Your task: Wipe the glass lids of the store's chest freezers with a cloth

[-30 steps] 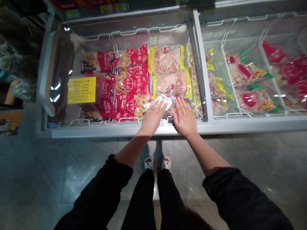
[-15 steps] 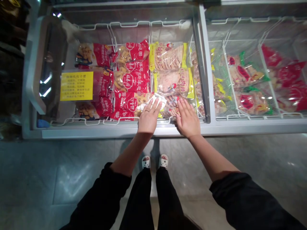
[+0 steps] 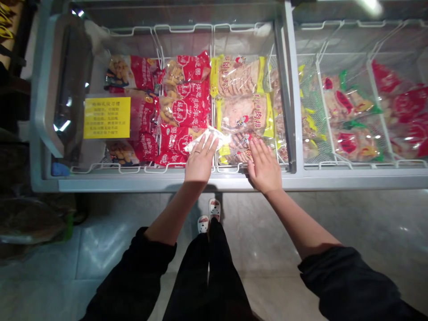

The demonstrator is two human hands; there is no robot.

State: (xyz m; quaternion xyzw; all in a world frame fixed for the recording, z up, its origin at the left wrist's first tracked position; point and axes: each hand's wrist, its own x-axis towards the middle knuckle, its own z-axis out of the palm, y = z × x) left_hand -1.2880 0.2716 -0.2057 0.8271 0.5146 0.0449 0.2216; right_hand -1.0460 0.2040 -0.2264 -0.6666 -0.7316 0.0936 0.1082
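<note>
White against the red packets point(image 3: 183, 109), pressed a cloth point(image 3: 222, 138), or perhaps tissue, flat beneath the left hand point(image 3: 199, 167), just right of the middle of the glass lid point(image 3: 240, 42) by all appearances, near the front edge of the chest freezer point(image 3: 160, 183). Had the left fingers straight and slightly apart over the cloth, clamped on nothing, only bearing down from above. Laid the right hand point(image 3: 265, 169) flat farther along the same edge, toward the lid's right front corner, by the yellow-edged packets point(image 3: 245, 113), with fingers stretched and close together, gripping nothing, and apart from the cloth. Judging by that posture, was busy with a wiping stroke, rubbing with the left and seemingly bracing with the right. Could not make out any moisture on the glass. Needed next, most likely, a flat sweep along the front edge toward the yellow notice point(image 3: 107, 118), without bunching the cloth. Would also have to lift the right hand to reach the glass beneath.
</note>
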